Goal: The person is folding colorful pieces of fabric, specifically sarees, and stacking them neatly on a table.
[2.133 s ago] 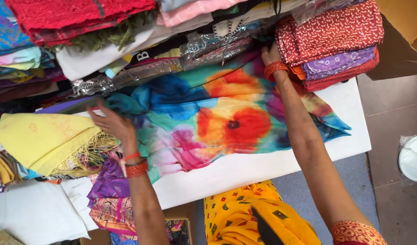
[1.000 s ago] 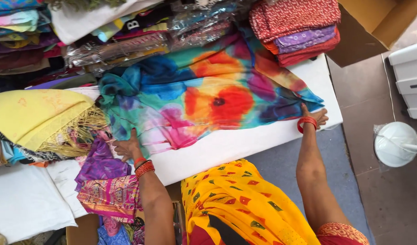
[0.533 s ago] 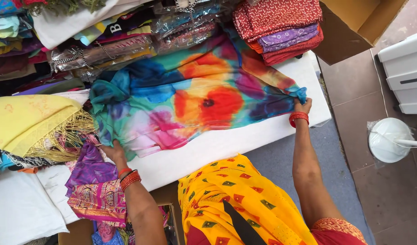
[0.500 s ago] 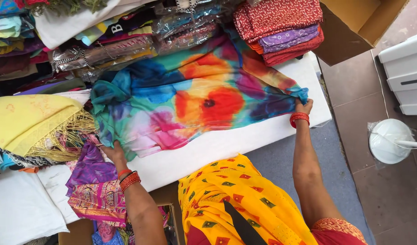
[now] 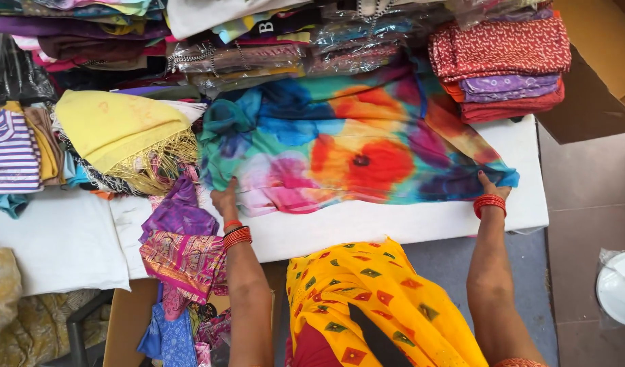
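Note:
A large multicoloured floral scarf (image 5: 353,146) lies spread on a white table (image 5: 367,224). It shows blue, teal, pink and orange, with a big red flower in the middle. My left hand (image 5: 224,198) pinches its near left edge. My right hand (image 5: 492,185) grips its near right corner. Red bangles circle both wrists. My yellow patterned garment (image 5: 373,306) fills the bottom of the view.
Stacks of folded cloth line the far edge, with a red and purple pile (image 5: 506,61) at the right. A yellow fringed shawl (image 5: 119,132) and purple patterned fabrics (image 5: 180,245) lie at the left. A cardboard box (image 5: 591,75) and a white round object (image 5: 618,289) sit to the right.
Both hands came down from the far stacks to the scarf's near edge and took hold of its two ends. The scarf now lies flatter and more spread out.

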